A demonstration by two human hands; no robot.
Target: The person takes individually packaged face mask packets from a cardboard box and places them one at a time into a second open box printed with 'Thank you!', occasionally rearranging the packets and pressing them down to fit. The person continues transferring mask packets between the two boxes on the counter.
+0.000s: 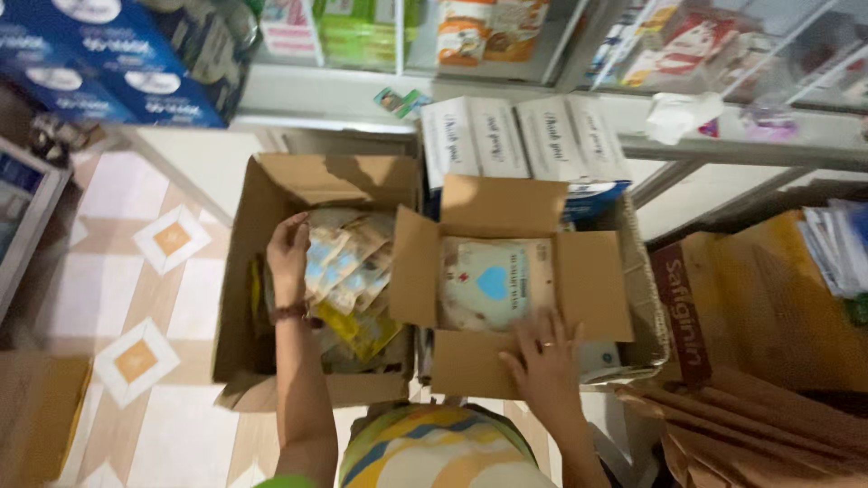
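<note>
Packets: pale sachets [348,262] heaped in the open left box [271,194], touching the left hand [289,253], fingers curled on the top ones.
Flat pack: white pack with blue heart [488,285] in the smaller box [592,289], just beyond the right hand's fingertips.
Right hand [542,357]: fingers spread, flat on the near flap, gripping nothing.
Nearer hand: left for the packets, right for the pack.

Small box [506,280] open on top; raised flaps [411,271] hem sides

The left hand [287,248] hides part of the packets [348,271] in the left box [237,298]. The brown box [768,298] is cut by the right edge. The shelf goods [687,41] are blurred.
</note>
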